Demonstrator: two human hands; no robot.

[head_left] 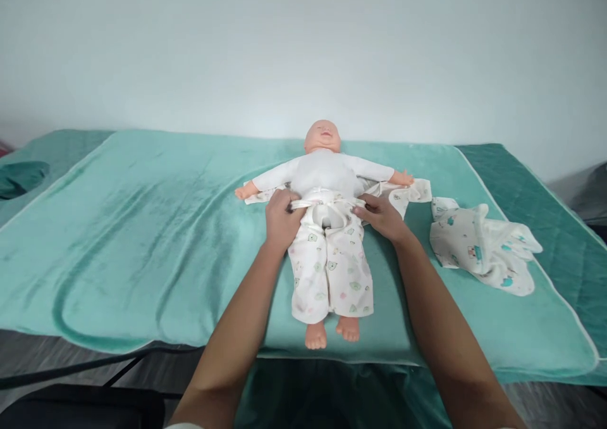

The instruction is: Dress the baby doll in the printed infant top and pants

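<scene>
A baby doll (pixel 323 171) with a white cloth torso lies on its back, head toward the wall and bare feet toward me. Patterned baby pants (pixel 351 271) cover its legs, with an open gap at the crotch. My left hand (pixel 283 219) grips one side of the waistband at the doll's hip. On the opposite side, my right hand (pixel 382 217) pinches the waistband between thumb and fingers. A patterned baby top (pixel 417 190) is spread out beneath the doll's back and arms, partly hidden by its body.
The doll rests on a teal plush cover (pixel 142 239) over a bed. To the right lies a crumpled white garment with blue prints (pixel 478 245). A pale wall (pixel 303 49) stands behind the bed. At the lower left are a dark seat (pixel 80 407) and a black bar (pixel 95 366).
</scene>
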